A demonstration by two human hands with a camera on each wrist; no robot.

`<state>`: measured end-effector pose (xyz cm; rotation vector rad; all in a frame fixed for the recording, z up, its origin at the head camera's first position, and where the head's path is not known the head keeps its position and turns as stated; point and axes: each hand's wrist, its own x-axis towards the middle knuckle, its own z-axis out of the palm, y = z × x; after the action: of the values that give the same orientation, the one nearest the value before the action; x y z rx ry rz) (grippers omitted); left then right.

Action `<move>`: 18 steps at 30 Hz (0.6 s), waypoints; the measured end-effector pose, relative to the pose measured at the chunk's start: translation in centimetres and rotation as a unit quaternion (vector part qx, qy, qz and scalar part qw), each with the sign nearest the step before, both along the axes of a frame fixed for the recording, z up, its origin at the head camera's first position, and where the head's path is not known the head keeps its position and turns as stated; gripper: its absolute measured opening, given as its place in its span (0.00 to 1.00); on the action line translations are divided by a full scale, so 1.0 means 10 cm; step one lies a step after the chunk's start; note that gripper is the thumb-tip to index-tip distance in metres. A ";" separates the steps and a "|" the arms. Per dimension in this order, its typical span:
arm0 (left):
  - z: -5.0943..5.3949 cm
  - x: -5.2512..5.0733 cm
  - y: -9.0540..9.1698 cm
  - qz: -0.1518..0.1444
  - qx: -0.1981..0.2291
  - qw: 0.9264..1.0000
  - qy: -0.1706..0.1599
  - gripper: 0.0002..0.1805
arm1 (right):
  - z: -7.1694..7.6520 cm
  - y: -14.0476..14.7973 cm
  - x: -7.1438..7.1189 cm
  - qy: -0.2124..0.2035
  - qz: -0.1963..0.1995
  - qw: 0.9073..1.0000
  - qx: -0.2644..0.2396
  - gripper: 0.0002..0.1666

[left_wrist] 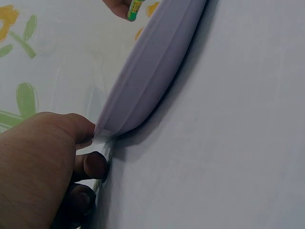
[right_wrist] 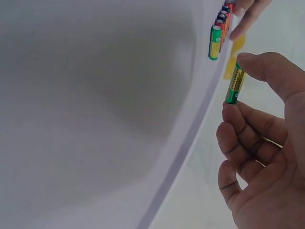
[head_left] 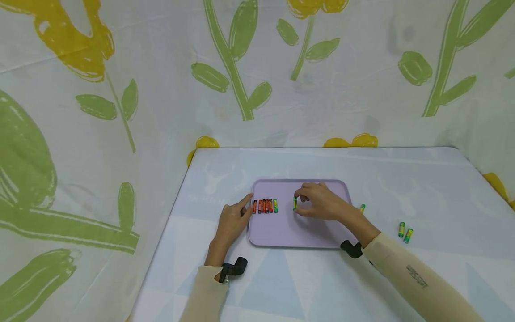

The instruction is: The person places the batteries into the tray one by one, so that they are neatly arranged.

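Near the centre of the head view, the right hand (head_left: 322,203) pinches a green-yellow battery (head_left: 295,203) by its two ends, between thumb and fingertips, over the purple tray (head_left: 277,232). I think this small hold is the first risk: if one fingertip slides from the end, the battery can turn, drop and roll on the smooth tray.

To the left of it in the frame, five red batteries (head_left: 263,206) and one green battery (head_left: 275,205) lie in a row with narrow gaps. A battery coming down too near could probably knock the row and make it crooked.

The left hand (head_left: 233,219) is at the tray's left rim, near the outermost red battery; I cannot tell whether it grips the rim or only touches it. A push there might shift the tray, and all the row with it.

At right of the frame, two loose batteries (head_left: 401,229) lie on the table, and another battery (head_left: 362,208) is partly behind the right forearm, where a careless sleeve could perhaps roll it away.
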<state>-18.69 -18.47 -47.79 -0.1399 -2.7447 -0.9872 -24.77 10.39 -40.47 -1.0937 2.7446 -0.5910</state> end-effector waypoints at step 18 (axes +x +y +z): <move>-0.04 0.00 -0.01 -0.004 -0.008 1.000 0.025 0.23 | -0.12 -0.34 -0.11 -0.014 0.021 1.000 0.018 0.21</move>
<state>-18.74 -18.57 -48.19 -0.1762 -2.7099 -0.9503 -25.82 7.03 -41.70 -1.1229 2.6908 -0.5460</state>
